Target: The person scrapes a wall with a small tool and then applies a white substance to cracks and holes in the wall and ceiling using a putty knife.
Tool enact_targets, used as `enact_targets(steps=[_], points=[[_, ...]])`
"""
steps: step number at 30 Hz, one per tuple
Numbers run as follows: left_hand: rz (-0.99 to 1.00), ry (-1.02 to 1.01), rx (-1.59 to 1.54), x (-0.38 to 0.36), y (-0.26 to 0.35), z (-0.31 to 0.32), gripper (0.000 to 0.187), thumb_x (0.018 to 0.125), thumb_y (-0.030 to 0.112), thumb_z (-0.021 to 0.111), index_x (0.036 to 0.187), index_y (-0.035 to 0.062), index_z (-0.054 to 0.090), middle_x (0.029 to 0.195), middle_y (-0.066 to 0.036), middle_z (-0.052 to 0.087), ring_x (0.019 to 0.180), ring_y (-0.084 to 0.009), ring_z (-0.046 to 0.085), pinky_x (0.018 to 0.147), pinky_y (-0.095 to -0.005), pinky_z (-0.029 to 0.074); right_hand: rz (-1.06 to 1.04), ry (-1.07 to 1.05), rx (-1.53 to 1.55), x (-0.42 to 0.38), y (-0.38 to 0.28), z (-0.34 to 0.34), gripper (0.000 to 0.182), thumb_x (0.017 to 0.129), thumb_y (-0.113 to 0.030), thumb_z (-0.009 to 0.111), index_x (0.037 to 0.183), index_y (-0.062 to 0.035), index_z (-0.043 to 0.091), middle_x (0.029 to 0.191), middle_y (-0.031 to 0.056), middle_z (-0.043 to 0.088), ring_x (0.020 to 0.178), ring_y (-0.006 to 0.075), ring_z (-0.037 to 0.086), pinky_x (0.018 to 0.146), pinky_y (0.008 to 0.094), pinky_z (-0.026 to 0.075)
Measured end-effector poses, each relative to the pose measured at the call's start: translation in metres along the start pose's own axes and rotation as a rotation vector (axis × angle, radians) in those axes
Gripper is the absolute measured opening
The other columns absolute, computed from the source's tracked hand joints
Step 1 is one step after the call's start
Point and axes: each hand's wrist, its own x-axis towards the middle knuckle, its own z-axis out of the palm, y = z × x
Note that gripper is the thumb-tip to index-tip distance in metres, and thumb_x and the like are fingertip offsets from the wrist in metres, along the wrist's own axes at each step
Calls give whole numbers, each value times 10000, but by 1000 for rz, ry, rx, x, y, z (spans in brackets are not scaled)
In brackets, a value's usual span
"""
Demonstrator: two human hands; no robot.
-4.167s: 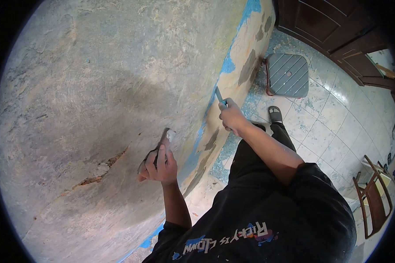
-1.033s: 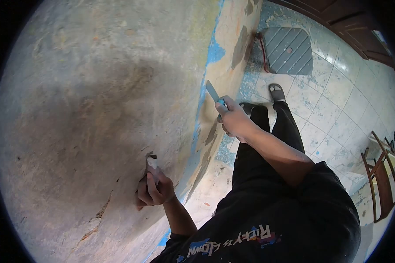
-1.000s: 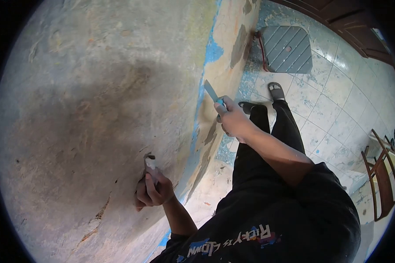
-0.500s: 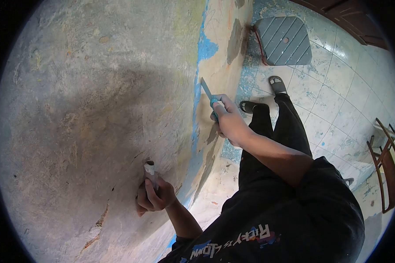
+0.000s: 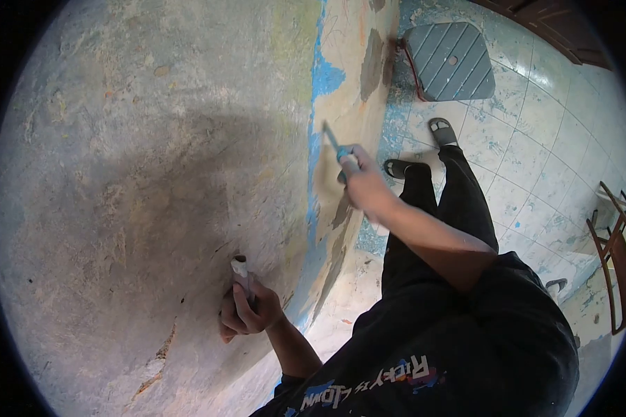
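My right hand (image 5: 362,179) is closed round the teal handle of a scraper (image 5: 331,136), whose thin blade points up and away. The blade tip overlaps the cream wall strip just right of the blue paint line (image 5: 311,187). Lower left, my left hand (image 5: 249,306) wraps round a pale, whitish tube-like object (image 5: 240,270) with a dark hollow end. I cannot tell what kind of object it is. That hand is close against the rough grey wall (image 5: 153,208), and its shadow spreads over the surface.
A grey ribbed plastic stool (image 5: 452,62) stands on the paint-speckled tiled floor (image 5: 522,167) beyond my sandalled feet (image 5: 442,132). To the far right is a brown wooden chair (image 5: 611,278). A cracked, chipped patch (image 5: 163,344) marks the wall at lower left.
My right hand has shifted slightly right with the scraper, its blade tip moving off the blue line, and is a little blurred. My left hand has kept its grip almost in place.
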Motion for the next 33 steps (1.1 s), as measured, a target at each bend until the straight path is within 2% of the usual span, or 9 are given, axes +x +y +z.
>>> enact_targets(steps=[6,7,10,15,18,21,28,31,33], points=[[-11,-13,8,0,-1,-3,225,774,292,847,938,195,729,868,34,636,833,-198,516,804,-420,288,170,-94,73,-29,-28,5,180,1059,-301,461,1174,-173,514,813,41,499,480,99,378,405,264,284],[-5,-18,13,0,-2,-3,228,776,299,847,940,196,729,872,34,639,838,-198,518,804,-422,289,50,-61,23,-17,-15,1,180,1060,-301,460,1176,-174,513,802,34,488,483,96,373,408,260,288],[-15,-11,20,-1,-1,-2,239,775,310,850,943,194,727,882,34,645,847,-199,520,805,-421,290,134,-42,59,10,-18,-13,181,1063,-300,455,1177,-172,510,802,31,484,485,87,371,412,261,290],[2,-30,37,2,0,-3,232,774,305,852,933,193,726,865,39,633,840,-198,509,798,-412,287,39,-106,20,-11,-19,-1,166,1065,-276,453,1179,-164,496,811,24,490,455,77,349,401,248,260],[0,-11,47,1,2,1,222,775,299,851,926,194,726,860,41,630,831,-195,504,795,-410,286,173,-99,44,-9,-34,-8,208,1053,-229,469,1179,-79,538,768,19,499,682,107,441,633,297,392],[2,-18,43,3,4,0,223,753,281,856,917,208,722,852,46,618,832,-191,505,797,-408,282,32,-75,-20,-7,-21,-8,179,1062,-271,468,1187,-152,517,775,8,493,472,75,363,415,262,256],[-20,-35,6,3,9,2,256,696,221,869,904,237,720,835,52,596,843,-194,521,804,-407,275,-21,-83,-107,-20,-21,-2,207,1059,-264,474,1209,-135,532,727,2,492,527,66,378,451,265,280],[-19,-68,12,0,5,1,211,737,253,863,903,233,734,852,49,622,849,-192,532,806,-402,292,-17,-59,-146,-24,-18,2,257,1031,-221,490,1243,-83,536,766,75,546,668,147,481,612,341,409],[-23,-98,8,-1,5,-1,196,751,261,860,907,234,745,871,49,635,859,-194,537,811,-404,302,-67,-40,-170,-31,-16,14,260,1035,-226,478,1248,-85,528,757,79,547,627,159,483,572,357,410]])
